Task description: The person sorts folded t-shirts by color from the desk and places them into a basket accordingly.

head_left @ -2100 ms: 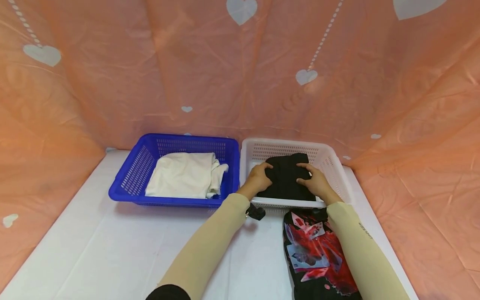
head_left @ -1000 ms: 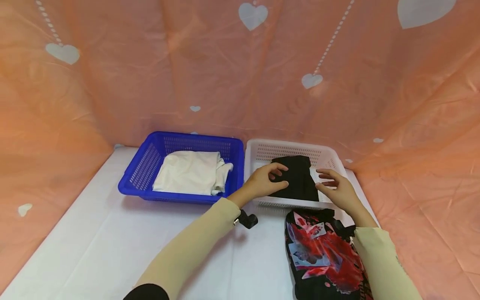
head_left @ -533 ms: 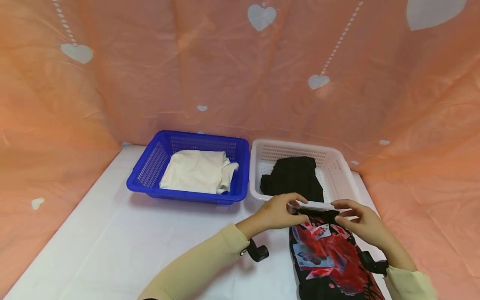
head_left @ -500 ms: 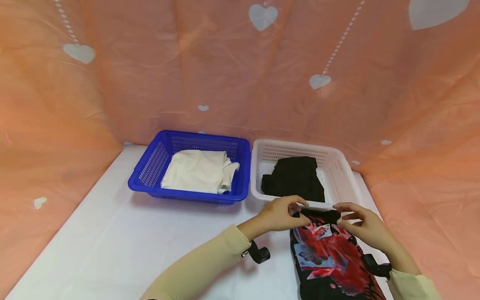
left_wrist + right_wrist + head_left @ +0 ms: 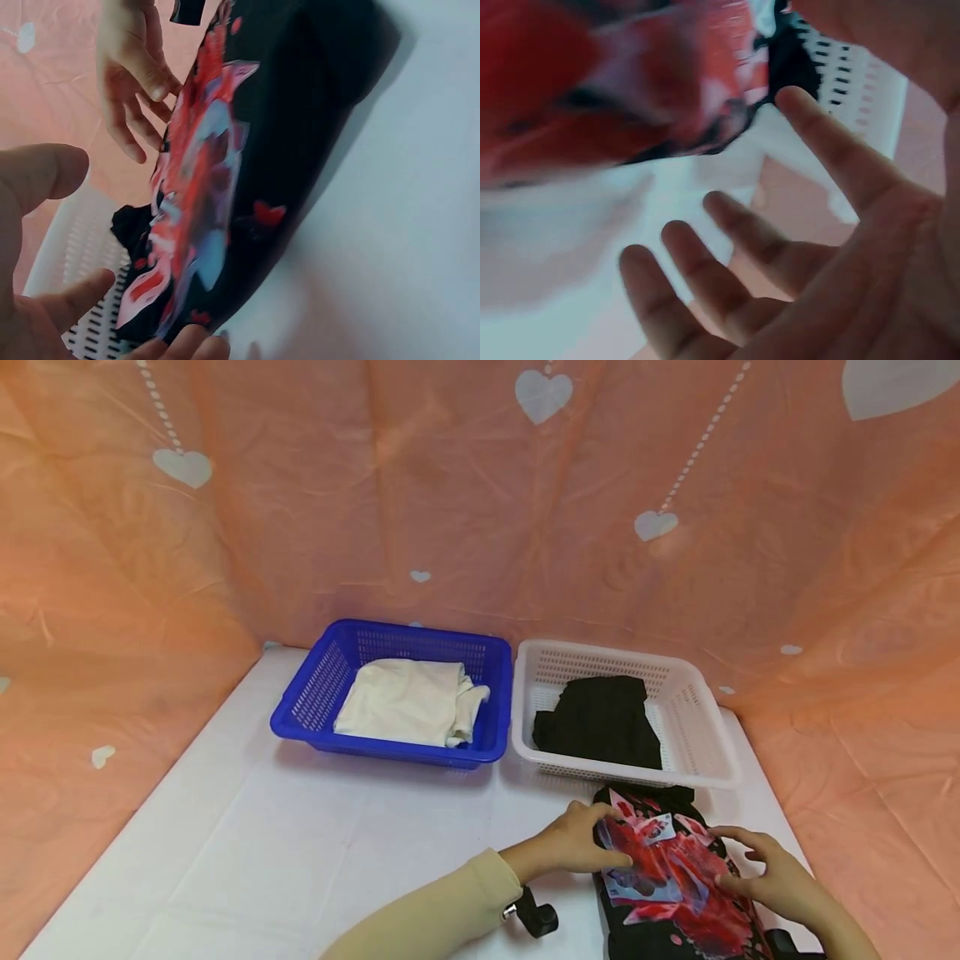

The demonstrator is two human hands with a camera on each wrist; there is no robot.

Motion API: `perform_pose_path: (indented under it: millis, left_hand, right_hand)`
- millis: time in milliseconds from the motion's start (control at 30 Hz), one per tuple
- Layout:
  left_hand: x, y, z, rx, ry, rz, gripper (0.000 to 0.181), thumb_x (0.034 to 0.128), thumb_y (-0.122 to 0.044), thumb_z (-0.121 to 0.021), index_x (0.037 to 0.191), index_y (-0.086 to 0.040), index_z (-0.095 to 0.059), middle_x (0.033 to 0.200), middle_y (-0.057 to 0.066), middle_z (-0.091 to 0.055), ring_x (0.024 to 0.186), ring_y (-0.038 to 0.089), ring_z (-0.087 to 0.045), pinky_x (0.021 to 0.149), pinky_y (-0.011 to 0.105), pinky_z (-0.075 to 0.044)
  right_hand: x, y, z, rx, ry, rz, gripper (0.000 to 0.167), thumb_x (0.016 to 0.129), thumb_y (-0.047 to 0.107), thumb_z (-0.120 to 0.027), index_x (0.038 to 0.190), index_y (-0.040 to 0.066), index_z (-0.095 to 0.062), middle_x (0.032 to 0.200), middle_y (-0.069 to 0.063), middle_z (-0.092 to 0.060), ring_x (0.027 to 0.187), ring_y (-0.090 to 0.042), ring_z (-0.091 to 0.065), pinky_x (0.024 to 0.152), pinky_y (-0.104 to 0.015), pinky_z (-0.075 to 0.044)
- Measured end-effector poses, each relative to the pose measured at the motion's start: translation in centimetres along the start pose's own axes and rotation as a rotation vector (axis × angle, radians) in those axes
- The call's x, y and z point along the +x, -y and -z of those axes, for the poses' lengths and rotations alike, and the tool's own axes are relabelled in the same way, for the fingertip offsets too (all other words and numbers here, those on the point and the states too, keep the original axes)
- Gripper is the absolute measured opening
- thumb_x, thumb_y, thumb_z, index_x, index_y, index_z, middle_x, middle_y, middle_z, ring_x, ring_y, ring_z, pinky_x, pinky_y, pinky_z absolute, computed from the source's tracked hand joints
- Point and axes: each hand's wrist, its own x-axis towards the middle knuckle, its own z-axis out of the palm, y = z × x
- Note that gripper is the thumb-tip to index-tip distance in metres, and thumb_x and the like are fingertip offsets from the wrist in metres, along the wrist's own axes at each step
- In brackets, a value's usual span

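Observation:
A black garment with a red floral print [image 5: 678, 881] lies folded on the table in front of the white basket. My left hand [image 5: 573, 839] is at its left edge, the thumb and fingers spread apart. On the opposite edge is my right hand [image 5: 783, 878], its fingers extended; the right wrist view shows those fingers [image 5: 705, 270] spread and not curled round the cloth. In the left wrist view the printed garment [image 5: 202, 172] slants between both hands. Whether fingertips touch it I cannot tell. A folded black cloth [image 5: 600, 720] lies in the white basket.
The white basket [image 5: 708, 718] stands at the table's back right. Beside it on the left is a blue basket [image 5: 300, 714] with a folded white cloth [image 5: 405, 702]. An orange curtain with hearts [image 5: 465, 527] encloses the white table [image 5: 300, 852].
Both hands have left the black cloth in the white basket and moved toward me to the sides of the printed garment. The head view has shifted, so the baskets appear farther right.

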Motion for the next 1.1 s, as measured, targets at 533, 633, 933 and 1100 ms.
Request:
perform_pose_path:
  millis: [533,633,933,1100]
  left_hand:
    - [-0.1,0.5,-2.2,-0.068,-0.012,0.035,0.077,0.0724,-0.037,-0.081,0.138,-0.029,-0.042,0.11,0.006,-0.054,0.094,0.013,-0.053,0.082,0.028,-0.047]
    - [0.0,0.5,-2.6,-0.08,-0.006,0.037,0.077,0.0726,-0.036,-0.082,0.138,-0.031,-0.041,0.116,0.007,-0.055,0.103,0.015,-0.056,0.085,0.03,-0.048]
    - [0.2,0.3,-3.5,-0.096,-0.033,-0.022,0.077,0.0698,-0.033,-0.085,0.135,-0.026,-0.044,0.123,-0.002,-0.056,0.112,0.011,-0.054,0.09,0.026,-0.047]
    - [0.3,0.6,-3.8,-0.104,-0.042,-0.033,0.072,0.0681,-0.032,-0.085,0.13,-0.024,-0.05,0.124,-0.005,-0.058,0.113,0.008,-0.055,0.093,0.024,-0.046]
  right_hand:
    - [-0.3,-1.4,-1.2,0.229,0.217,-0.011,0.072,0.085,0.019,-0.072,0.143,0.008,-0.031,0.102,-0.012,-0.056,0.08,-0.004,-0.055,0.063,-0.024,-0.047]
    - [-0.2,-1.3,-1.4,0.263,0.228,-0.021,0.073,0.083,0.018,-0.074,0.143,0.008,-0.033,0.106,-0.015,-0.057,0.08,-0.006,-0.056,0.063,-0.026,-0.049]
    - [1.1,-0.7,-1.9,0.354,0.262,-0.03,0.074,0.075,0.012,-0.077,0.137,0.003,-0.038,0.117,-0.022,-0.055,0.086,-0.009,-0.058,0.067,-0.027,-0.052]
    - [1.3,-0.2,-2.1,0.386,0.277,0.006,0.07,0.077,0.011,-0.075,0.136,0.003,-0.039,0.116,-0.023,-0.055,0.086,-0.008,-0.059,0.067,-0.028,-0.053]
